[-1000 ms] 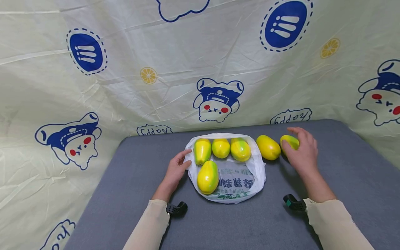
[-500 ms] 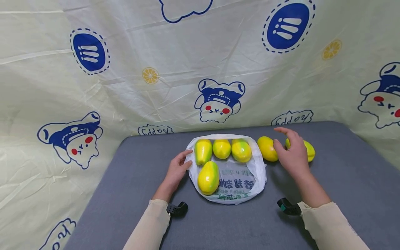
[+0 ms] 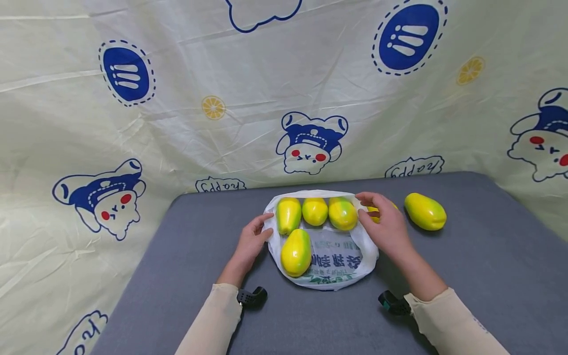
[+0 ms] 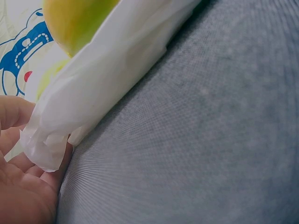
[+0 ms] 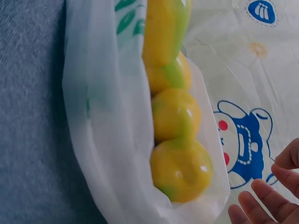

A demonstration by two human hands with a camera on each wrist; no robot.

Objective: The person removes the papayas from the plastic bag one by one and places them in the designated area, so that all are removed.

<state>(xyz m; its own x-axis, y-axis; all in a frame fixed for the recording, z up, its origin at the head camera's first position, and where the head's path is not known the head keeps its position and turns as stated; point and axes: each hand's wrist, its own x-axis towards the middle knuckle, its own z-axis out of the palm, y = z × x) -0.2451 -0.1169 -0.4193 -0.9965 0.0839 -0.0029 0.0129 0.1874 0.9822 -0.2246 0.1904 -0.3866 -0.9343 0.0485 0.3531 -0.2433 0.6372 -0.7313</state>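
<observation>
A white plastic bag [image 3: 337,261] lies open on the grey table [image 3: 177,276] with several yellow-green papayas in it, three in a back row [image 3: 314,211] and one in front [image 3: 295,252]. My left hand [image 3: 265,227] pinches the bag's left edge [image 4: 46,140] between thumb and fingers. My right hand [image 3: 381,224] hovers with relaxed fingers [image 5: 275,196] at the bag's right rim, covering most of a loose papaya [image 3: 374,212]. Another loose papaya [image 3: 425,211] lies to the right. The right wrist view shows the bagged papayas [image 5: 180,170] close up.
A cream cloth printed with blue cartoon figures [image 3: 177,123] hangs behind and around the table. Black wrist-camera mounts [image 3: 250,297] sit at both sleeves. Bare grey tabletop stretches in front of the bag and along both sides.
My right hand let go of the rightmost papaya and moved left, over the other loose papaya to the bag's right rim. The left hand stayed at the bag's left edge.
</observation>
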